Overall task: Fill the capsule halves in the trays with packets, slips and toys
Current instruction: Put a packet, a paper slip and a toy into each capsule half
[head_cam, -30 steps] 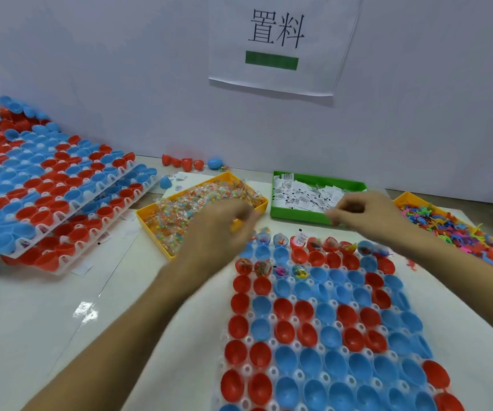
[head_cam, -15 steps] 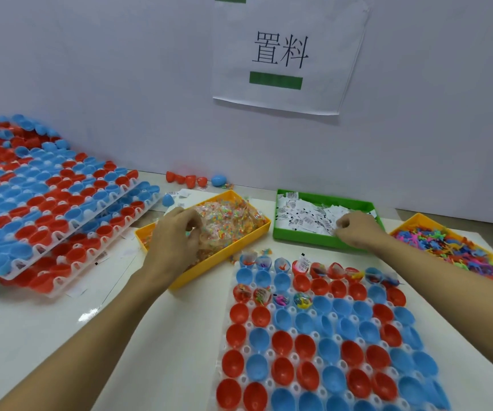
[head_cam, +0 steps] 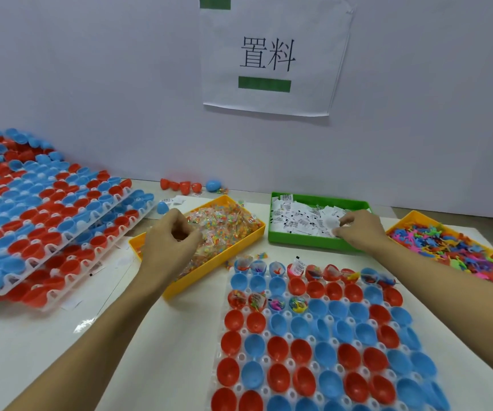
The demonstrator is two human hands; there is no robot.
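Observation:
A white tray of red and blue capsule halves (head_cam: 313, 342) lies in front of me; its far row and part of the third row hold packets and toys. My left hand (head_cam: 171, 235) is in the yellow bin of clear candy packets (head_cam: 224, 223), fingers curled into the pile. My right hand (head_cam: 358, 228) is in the green bin of white paper slips (head_cam: 298, 218), fingertips pinching slips at its right side. A second yellow bin of colourful toys (head_cam: 452, 244) sits at the right.
Stacked trays of red and blue capsule halves (head_cam: 40, 215) fill the left side. Loose red and blue capsule pieces (head_cam: 192, 185) lie by the white wall. A paper sign (head_cam: 269, 54) hangs on that wall.
Both hands moved away from the tray's far row. The left went into the candy packet bin, the right into the slip bin. The camera view tilted up slightly.

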